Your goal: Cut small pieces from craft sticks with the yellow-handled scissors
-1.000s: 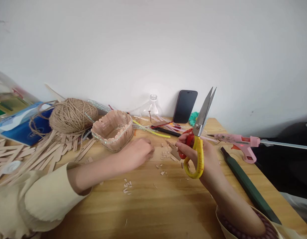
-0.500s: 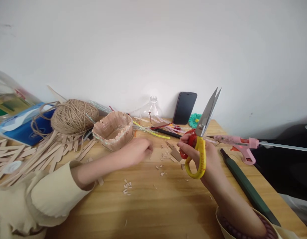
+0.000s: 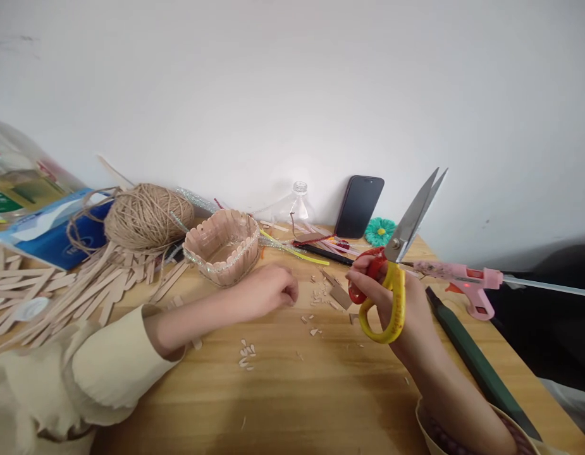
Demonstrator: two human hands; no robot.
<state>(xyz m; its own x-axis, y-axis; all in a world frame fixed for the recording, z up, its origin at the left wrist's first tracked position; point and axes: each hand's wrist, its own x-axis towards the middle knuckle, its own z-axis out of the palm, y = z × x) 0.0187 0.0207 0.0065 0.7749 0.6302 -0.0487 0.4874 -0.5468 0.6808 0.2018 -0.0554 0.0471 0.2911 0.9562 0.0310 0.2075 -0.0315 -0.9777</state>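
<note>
My right hand grips a pair of scissors by their red and yellow handles, with the blades pointing up and slightly parted. My left hand is closed with curled fingers, low over the table; whatever is in them, if anything, is hidden. Just behind that hand stands a small basket of wooden craft sticks, trimmed with a silvery glittery band. Small wooden scraps lie between my hands. Several petal-shaped chips are in front of my left forearm.
Loose craft sticks, a twine ball and a blue packet fill the left. Behind are a clear bottle top, a phone and a teal flower. A pink glue gun and a dark green bar lie right.
The whole view has shifted slightly, so things sit a little further right. My left hand is less blurred and slightly lower. The scissors stay in my right hand.
</note>
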